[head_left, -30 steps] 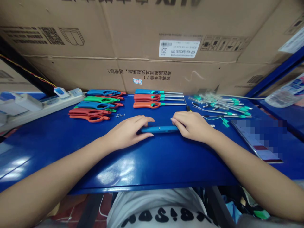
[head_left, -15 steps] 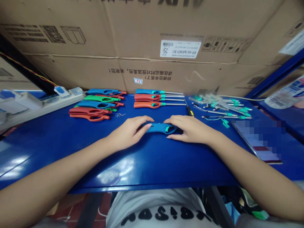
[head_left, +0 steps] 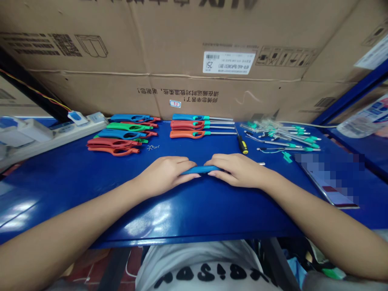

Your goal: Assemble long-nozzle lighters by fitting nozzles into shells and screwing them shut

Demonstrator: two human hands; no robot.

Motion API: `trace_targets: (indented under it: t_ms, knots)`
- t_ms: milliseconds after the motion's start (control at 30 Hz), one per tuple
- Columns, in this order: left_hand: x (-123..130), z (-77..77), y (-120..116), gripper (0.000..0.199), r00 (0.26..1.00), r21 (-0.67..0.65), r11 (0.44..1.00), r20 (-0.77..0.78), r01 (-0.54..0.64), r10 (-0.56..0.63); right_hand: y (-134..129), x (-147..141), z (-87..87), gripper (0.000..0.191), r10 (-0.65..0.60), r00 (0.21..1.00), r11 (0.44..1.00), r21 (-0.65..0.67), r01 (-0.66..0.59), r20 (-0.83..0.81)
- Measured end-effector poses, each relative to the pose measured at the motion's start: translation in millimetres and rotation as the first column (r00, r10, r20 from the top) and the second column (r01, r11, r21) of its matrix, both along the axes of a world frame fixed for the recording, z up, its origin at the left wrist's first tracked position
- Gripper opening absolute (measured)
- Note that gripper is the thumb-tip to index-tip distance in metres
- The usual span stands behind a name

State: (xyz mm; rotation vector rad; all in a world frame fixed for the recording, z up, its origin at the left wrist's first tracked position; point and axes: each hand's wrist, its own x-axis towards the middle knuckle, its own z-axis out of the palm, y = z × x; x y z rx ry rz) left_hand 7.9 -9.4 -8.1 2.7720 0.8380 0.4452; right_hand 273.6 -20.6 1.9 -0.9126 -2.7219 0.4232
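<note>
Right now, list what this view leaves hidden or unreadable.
- Blue lighter body, head view: mostly covered by the left hand and right hand.
- Flat panel at right: pixelated blur hides it.
- White label on the cardboard box: print too small.
- Power strip: cut off by the left edge.

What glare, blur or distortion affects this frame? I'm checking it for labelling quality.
Head view: white glare patches streak the glossy blue metal table; wide-angle distortion bows its front edge and the brown cardboard boxes; a pixelated block masks the flat device at right; both hands and the blue plastic lighter body look sharp.
</note>
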Motion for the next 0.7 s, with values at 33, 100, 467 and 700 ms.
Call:
trace_targets:
  t_ms: [33, 100, 467, 700]
  knots:
    - [1, -0.4, -1, 0.036, 1.0, 0.005, 1.0, 0.007, 0.012, -0.012, 0, 0, -0.2, 0.034, 0.008, 1.0, 1.0, 0.014, -0.008, 0.0]
    - [1, -0.6, -3, 0.036, 0.999, 0.014, 1.0, 0.022, 0.025, -0.025, -2, -1, -0.4, 0.034, 0.014, 1.0, 0.999, 0.047, -0.014, 0.002]
    - [-6, 6.9, 7, 0.042, 0.998, 0.12, 0.992, -0.045, -0.039, 0.044, 2, 10, 14.1, 0.026, -0.12, 0.987, 0.989, 0.095, 0.11, 0.107]
    - [-1, 6.6, 4, 0.036, 0.994, -0.043, 0.997, -0.085, -0.071, 0.067, 3, 6, 2.3, 0.028, -0.134, 0.973, 0.97, 0.226, 0.09, 0.188]
